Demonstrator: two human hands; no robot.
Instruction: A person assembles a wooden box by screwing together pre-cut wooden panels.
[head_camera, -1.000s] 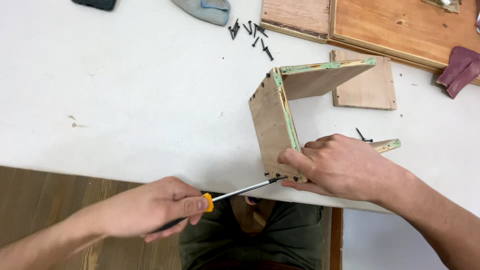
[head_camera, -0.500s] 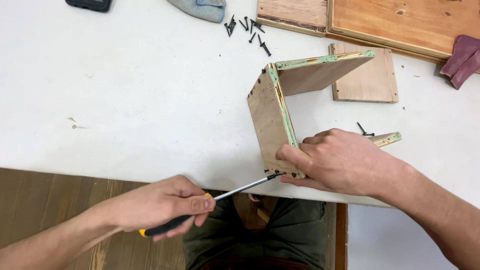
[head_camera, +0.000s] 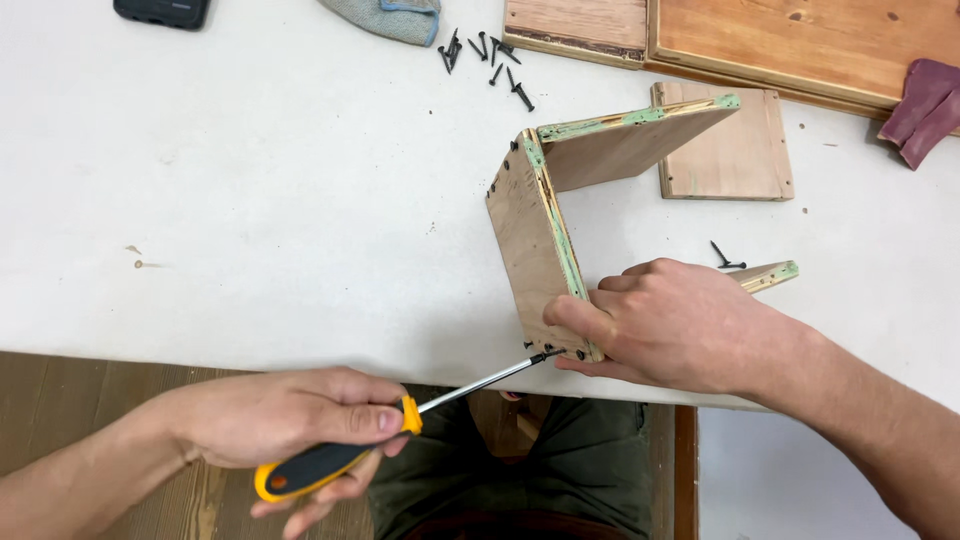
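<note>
Upright plywood box frame (head_camera: 535, 250) at table edge, screwdriver (head_camera: 400, 425) tip against it

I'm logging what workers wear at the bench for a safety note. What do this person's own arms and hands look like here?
Both forearms are bare to the frame edge: no sleeves in view. The left hand and right hand wear no gloves, and no rings, watch or wristband can be seen. Dark olive trousers show below the table edge.

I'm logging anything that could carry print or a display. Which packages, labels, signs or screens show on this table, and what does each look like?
Dark device: far left edge of the white table, flat, black, rounded corners, cut off by the frame; likely a phone, no lit display visible.
No packages, labels or signs in view.
</note>
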